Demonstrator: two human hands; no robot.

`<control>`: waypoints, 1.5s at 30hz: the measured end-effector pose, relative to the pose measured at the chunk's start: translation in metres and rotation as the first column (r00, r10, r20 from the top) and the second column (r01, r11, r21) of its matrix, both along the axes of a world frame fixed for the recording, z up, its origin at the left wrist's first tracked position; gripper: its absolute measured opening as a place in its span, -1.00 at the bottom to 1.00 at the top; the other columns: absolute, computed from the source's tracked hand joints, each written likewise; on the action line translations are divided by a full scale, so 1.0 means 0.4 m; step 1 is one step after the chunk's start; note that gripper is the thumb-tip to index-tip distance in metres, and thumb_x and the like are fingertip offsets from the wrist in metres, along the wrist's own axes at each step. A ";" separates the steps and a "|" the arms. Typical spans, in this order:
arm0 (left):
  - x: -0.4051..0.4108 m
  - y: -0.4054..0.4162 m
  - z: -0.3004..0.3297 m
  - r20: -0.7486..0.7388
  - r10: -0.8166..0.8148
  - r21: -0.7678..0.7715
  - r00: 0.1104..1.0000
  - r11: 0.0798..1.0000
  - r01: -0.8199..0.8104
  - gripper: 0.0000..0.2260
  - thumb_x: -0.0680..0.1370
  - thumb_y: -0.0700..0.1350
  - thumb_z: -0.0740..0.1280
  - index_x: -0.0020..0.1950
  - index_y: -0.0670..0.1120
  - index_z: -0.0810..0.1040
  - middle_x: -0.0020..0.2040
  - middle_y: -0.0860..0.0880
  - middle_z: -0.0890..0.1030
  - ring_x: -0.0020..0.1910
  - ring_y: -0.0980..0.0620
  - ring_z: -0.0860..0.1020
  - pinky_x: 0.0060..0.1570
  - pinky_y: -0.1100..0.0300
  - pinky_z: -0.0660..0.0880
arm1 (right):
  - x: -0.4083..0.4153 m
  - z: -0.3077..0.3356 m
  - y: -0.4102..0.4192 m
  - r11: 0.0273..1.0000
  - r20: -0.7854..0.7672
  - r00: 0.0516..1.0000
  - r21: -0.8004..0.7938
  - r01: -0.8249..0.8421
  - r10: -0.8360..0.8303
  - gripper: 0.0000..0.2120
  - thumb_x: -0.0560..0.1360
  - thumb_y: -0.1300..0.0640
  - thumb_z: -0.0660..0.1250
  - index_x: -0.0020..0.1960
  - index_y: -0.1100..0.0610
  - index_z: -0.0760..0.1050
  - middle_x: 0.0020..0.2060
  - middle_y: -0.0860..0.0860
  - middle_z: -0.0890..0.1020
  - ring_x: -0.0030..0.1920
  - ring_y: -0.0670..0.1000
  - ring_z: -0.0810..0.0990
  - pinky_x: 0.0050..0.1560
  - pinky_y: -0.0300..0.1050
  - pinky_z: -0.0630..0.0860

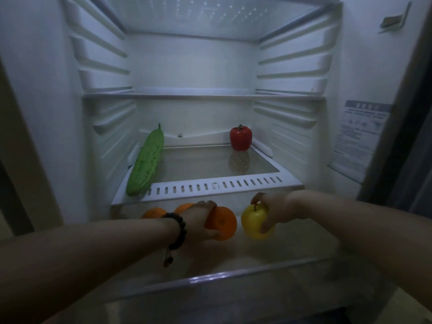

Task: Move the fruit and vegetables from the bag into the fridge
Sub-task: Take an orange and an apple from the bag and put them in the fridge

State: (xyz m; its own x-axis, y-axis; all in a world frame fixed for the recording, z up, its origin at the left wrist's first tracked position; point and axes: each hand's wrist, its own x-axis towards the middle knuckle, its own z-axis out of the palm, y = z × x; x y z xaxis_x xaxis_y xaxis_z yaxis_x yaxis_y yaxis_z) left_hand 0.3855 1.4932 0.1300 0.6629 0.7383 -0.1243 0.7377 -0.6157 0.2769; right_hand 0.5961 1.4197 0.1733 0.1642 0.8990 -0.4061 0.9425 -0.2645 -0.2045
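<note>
Both my arms reach into the open fridge, onto its lower shelf point(233, 274). My left hand point(201, 220), with a dark bead bracelet on the wrist, grips an orange point(223, 223). Two more oranges point(153, 212) lie behind it to the left, partly hidden by my hand. My right hand point(273, 211) holds a yellow apple point(253, 220) by its top and side. On the shelf above, a green bitter gourd point(145, 162) lies along the left side and a red bell pepper point(240, 137) stands at the back right. The bag is out of view.
The glass shelf point(210, 185) with a white slotted front edge holds the gourd and pepper. Another glass shelf point(203, 95) sits above it. Ribbed fridge walls close in on both sides. The door's inner side with a label point(360, 134) is at the right.
</note>
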 end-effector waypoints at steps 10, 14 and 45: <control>0.085 -0.012 -0.025 -0.013 -0.058 0.233 0.998 0.971 0.060 -0.50 0.60 0.01 0.18 0.48 -0.09 0.11 0.46 -0.11 0.20 0.38 -0.08 0.28 0.29 0.07 0.29 | 0.000 -0.072 0.035 1.000 0.125 0.992 0.000 0.026 -0.026 -0.11 0.41 -0.07 0.43 0.50 0.08 -0.06 0.33 0.13 0.38 0.20 0.12 0.48 0.11 -0.07 0.50; 0.075 -0.024 -0.036 -0.066 -0.123 0.341 0.990 0.930 0.138 -0.57 0.66 0.07 -0.02 0.51 -0.02 0.13 0.48 -0.04 0.24 0.29 0.01 0.37 0.12 0.25 0.31 | 0.000 -0.061 0.025 1.000 0.215 0.976 -0.025 -0.004 0.009 -0.08 0.45 -0.13 0.36 0.53 0.10 -0.19 0.50 0.17 0.13 0.41 0.18 0.29 0.36 0.00 0.32; -0.028 -0.063 0.055 -0.547 -0.188 0.214 0.816 0.911 0.353 -0.24 0.52 0.23 0.22 0.53 0.06 -0.18 0.56 0.00 -0.08 0.52 -0.02 -0.08 0.48 -0.03 -0.03 | -0.067 0.044 -0.088 0.948 0.410 0.861 -0.228 -0.223 0.301 -0.17 0.50 -0.08 0.31 0.49 -0.23 -0.25 0.54 0.08 -0.16 0.49 0.23 0.10 0.42 0.12 0.21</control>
